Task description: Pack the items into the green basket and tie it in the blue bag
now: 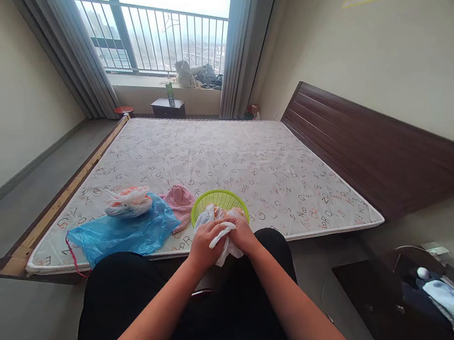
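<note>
Both hands at the near edge of the mattress (208, 155), on one white bag (229, 252). Left hand (207, 244) and right hand (241, 233) close together, fingers of both curled in on the plastic, gathered end sticking out between them. Individual grip on each finger: can't tell. Bag is at the near side of the green basket (217, 195), part of it lying inside the rim, part hanging out below the hands. Contents look orange-ish, can't identify. Just left of basket: pink cloth (179, 203). Left of that, blue bag (115, 239), spread flat, with a second bag (129, 203) resting on its far part, orange-red showing through. Headboard (363, 131) right, nightstand (168, 110) far.
</note>
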`<state>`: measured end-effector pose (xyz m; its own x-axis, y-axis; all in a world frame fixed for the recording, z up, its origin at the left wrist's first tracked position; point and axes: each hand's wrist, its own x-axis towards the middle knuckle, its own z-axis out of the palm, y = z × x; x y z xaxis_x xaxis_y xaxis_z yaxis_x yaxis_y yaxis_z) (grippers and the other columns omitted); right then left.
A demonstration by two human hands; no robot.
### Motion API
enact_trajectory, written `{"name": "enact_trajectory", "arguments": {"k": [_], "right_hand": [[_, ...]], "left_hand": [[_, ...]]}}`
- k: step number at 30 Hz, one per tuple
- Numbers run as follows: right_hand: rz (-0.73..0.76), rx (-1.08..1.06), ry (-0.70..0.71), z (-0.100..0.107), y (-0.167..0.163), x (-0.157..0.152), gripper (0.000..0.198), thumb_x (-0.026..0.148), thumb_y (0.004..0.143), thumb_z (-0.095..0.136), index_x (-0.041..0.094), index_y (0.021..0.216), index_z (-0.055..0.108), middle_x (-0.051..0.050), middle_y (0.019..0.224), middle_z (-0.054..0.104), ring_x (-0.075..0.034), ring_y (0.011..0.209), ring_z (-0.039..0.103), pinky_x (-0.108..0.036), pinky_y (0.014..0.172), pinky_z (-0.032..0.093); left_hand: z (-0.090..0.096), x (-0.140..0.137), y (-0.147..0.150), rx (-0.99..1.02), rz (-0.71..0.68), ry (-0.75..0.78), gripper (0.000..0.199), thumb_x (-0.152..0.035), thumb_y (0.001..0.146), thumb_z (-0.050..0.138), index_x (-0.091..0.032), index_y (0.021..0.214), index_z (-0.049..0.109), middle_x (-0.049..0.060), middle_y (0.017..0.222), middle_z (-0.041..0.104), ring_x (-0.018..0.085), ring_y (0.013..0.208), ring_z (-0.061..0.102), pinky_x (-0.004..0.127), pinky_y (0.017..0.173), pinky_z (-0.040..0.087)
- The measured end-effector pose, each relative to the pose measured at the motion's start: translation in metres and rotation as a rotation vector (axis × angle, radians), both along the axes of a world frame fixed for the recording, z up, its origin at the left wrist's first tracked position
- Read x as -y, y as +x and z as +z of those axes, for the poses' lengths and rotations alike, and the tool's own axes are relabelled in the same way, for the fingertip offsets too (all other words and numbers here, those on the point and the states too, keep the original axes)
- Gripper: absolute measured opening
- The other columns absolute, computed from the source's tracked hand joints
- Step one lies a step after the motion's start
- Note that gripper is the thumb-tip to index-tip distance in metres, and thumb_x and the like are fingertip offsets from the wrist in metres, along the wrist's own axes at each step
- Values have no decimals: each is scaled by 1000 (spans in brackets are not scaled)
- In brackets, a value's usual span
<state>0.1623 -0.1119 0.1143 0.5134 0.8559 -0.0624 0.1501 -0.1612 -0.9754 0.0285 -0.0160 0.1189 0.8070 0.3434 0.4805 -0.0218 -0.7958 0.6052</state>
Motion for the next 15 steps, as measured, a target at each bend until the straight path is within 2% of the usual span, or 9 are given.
{"name": "enact_trajectory", "arguments": {"k": [4, 8, 11, 15], "right_hand": [[-111, -175, 12, -9, 1, -3, 18, 34, 76, 69, 22, 90, 68, -2, 86, 73, -20, 81, 67, -34, 79, 54], [-167, -279, 121, -5, -1, -4, 26, 34, 69, 75, 23, 86, 59, 2, 79, 66, -18, 72, 63, -29, 70, 51], [-145, -340, 174, 2, -2, -2, 33, 36, 67, 80, 23, 88, 58, 1, 83, 67, -18, 76, 64, -30, 73, 52], [-37, -427, 233, 8, -1, 5, 39, 36, 70, 81, 25, 100, 59, -1, 98, 71, -21, 94, 68, -34, 89, 54]], "left_hand": [[-1, 1, 0, -3, -19, 3, 33, -23, 98, 55, -29, 127, 70, 6, 132, 70, 25, 119, 66, 44, 102, 50], [-2, 3, 2, 4, -17, -46, 34, -24, 98, 54, -31, 128, 70, 5, 131, 71, 25, 119, 66, 44, 106, 49], [-2, 2, 2, 31, -20, -73, 32, -24, 99, 54, -30, 126, 70, 5, 129, 72, 24, 118, 66, 43, 107, 49], [-1, -3, 0, 86, 13, -115, 27, -24, 100, 55, -28, 120, 72, 6, 128, 72, 23, 120, 66, 42, 108, 49]]}}
